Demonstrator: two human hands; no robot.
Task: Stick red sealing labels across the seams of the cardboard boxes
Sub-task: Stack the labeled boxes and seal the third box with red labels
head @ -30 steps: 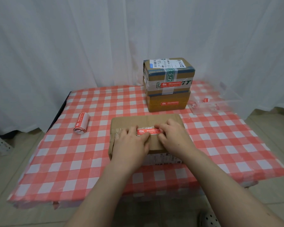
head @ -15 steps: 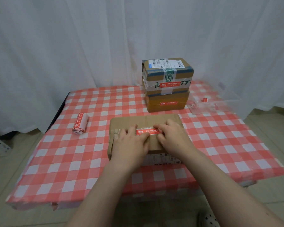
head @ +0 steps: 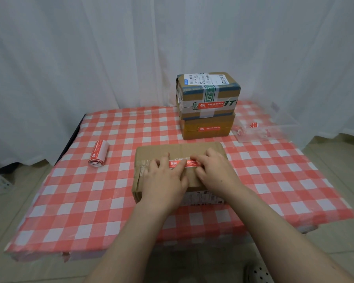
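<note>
Left hand point(head: 164, 180), right hand point(head: 215, 172) unmoved on label point(head: 193, 164); checked tablecloth point(head: 86, 193), white curtain point(head: 90, 58).

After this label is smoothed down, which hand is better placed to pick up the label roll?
Left, most likely. The label roll lies on the tablecloth left of the box, nearer the left hand, with nothing between. The right hand would have to cross the box.
</note>
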